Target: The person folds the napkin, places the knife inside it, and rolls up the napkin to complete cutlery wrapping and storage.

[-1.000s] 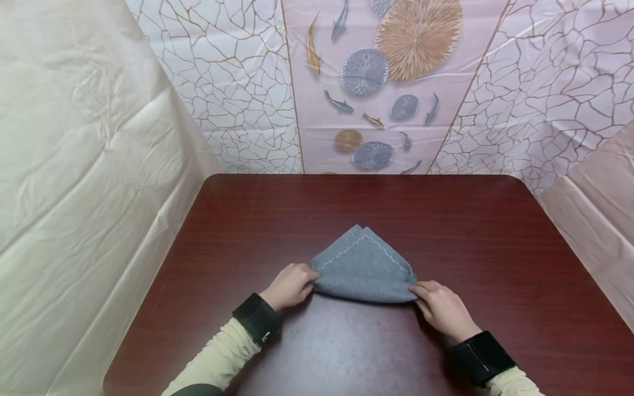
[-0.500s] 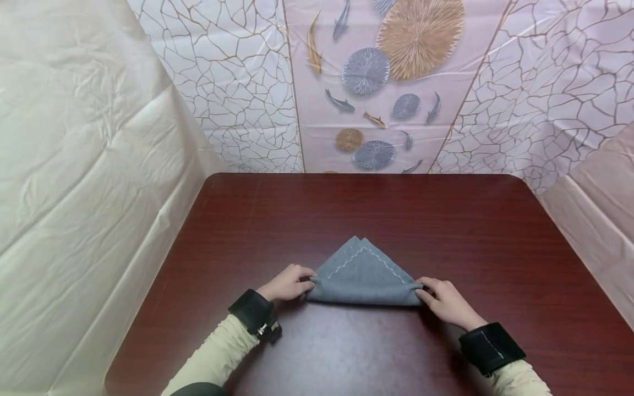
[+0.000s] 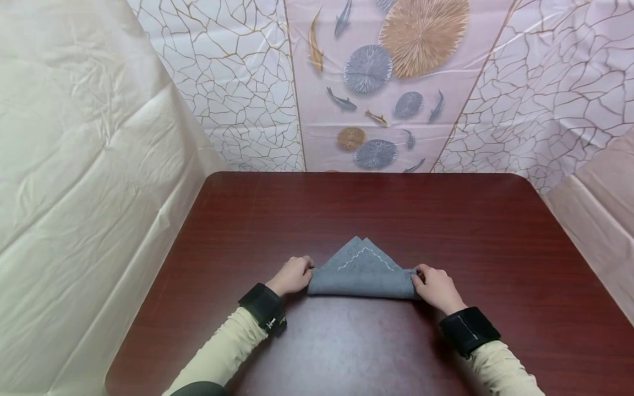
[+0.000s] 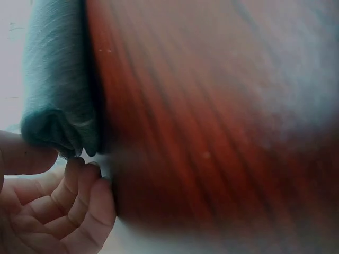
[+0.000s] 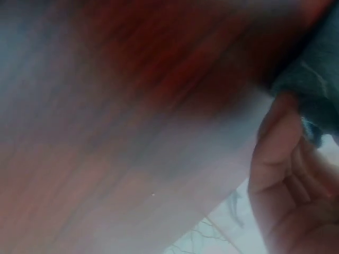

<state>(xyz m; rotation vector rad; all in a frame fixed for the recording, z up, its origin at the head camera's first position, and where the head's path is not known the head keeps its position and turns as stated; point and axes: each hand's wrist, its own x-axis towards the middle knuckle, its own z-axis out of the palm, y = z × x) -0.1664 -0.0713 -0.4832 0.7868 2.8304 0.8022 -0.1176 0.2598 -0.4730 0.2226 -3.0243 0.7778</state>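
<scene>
A grey-blue cloth (image 3: 359,280) with white zigzag stitching lies on the table, its two overlapping points facing the far side. The near edge is rolled into a thick band. My left hand (image 3: 291,276) pinches the left end of that roll; in the left wrist view, thumb and curled fingers (image 4: 85,206) meet at the roll's folded end. At the right end, my right hand (image 3: 438,287) pinches the cloth between thumb and fingers. The right wrist view is blurred, and only a corner of the cloth (image 5: 318,84) shows by the fingers.
The dark red wooden table (image 3: 277,214) has rounded far corners. Behind it hangs a patterned curtain (image 3: 376,104) with fish and round shapes. Cream fabric (image 3: 94,165) drapes along the left side, and more fabric (image 3: 604,203) hangs at the right. Black bands circle both wrists.
The near edge has been rolled further toward the far points, so the flat triangle is shorter and the band thicker. Both hands have kept to the roll's ends, shifting their grip slightly.
</scene>
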